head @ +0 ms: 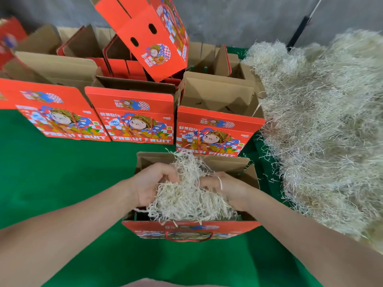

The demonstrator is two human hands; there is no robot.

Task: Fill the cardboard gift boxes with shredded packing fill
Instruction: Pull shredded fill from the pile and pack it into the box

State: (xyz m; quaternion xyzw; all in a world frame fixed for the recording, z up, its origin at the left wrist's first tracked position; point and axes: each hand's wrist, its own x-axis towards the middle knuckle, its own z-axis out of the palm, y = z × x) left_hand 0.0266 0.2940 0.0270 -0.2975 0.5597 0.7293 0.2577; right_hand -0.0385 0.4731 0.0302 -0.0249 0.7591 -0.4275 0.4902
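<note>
An open red gift box (pixel 190 229) with a red cord handle stands in front of me on the green table (pixel 51 172). A clump of pale shredded fill (pixel 186 195) sits in its opening. My left hand (pixel 151 183) grips the clump from the left with curled fingers. My right hand (pixel 226 187) grips it from the right, strands lying over its fingers. The box's bottom is hidden under the fill.
A large heap of shredded fill (pixel 323 125) covers the table's right side. Three open red boxes (pixel 134 119) stand in a row behind, with several more stacked beyond. One red box (pixel 149 34) hangs tilted in the air at the back.
</note>
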